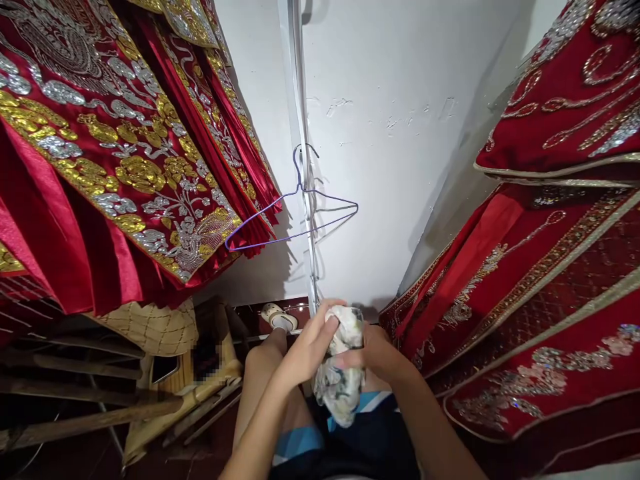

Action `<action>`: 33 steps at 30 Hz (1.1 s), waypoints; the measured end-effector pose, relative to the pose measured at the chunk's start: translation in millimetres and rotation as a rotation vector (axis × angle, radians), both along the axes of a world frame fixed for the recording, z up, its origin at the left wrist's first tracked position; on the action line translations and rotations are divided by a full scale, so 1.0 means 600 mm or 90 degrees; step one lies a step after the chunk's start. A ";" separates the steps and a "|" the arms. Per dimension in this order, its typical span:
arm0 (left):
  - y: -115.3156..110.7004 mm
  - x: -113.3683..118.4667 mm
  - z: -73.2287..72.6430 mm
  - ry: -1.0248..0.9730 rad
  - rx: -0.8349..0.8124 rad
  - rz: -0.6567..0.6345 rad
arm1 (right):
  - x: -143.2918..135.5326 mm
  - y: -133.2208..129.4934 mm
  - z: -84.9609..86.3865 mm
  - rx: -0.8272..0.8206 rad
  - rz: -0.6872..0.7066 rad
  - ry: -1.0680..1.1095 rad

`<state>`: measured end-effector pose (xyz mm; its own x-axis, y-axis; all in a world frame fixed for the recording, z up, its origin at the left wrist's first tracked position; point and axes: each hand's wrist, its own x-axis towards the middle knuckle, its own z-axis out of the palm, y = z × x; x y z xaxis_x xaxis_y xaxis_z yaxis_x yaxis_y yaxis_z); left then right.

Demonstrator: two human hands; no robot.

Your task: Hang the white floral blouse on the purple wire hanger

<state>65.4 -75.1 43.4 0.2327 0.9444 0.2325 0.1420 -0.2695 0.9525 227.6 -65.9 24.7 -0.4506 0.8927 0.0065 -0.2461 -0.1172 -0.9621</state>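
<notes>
My left hand (310, 343) and my right hand (367, 353) are close together above my lap. Between them is a bunched, thin whitish cloth (341, 393) with dark and yellowish patches. The fingers of the left hand press on its upper part, and those of the right hand wrap round its middle from the right side. Its lower end hangs loose over my shorts. Parts of the right fingers are hidden by the cloth.
A purple wire hanger (300, 193) hangs on a white metal rack (295, 87). Embroidered red garments (150, 153) hang at left, and others (500, 267) at right. A wooden chair (220, 373) stands lower left. A light clog (280, 317) is on my foot.
</notes>
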 end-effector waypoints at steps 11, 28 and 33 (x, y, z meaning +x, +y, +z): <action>0.021 -0.198 0.016 0.611 -0.004 0.120 | 0.018 0.217 0.100 0.360 -0.233 -0.230; 0.077 -0.311 0.089 0.628 0.240 0.265 | 0.013 0.287 0.096 0.447 -0.187 -0.287; 0.102 -0.281 0.126 0.699 0.108 0.331 | 0.031 0.233 0.127 0.477 -0.196 -0.250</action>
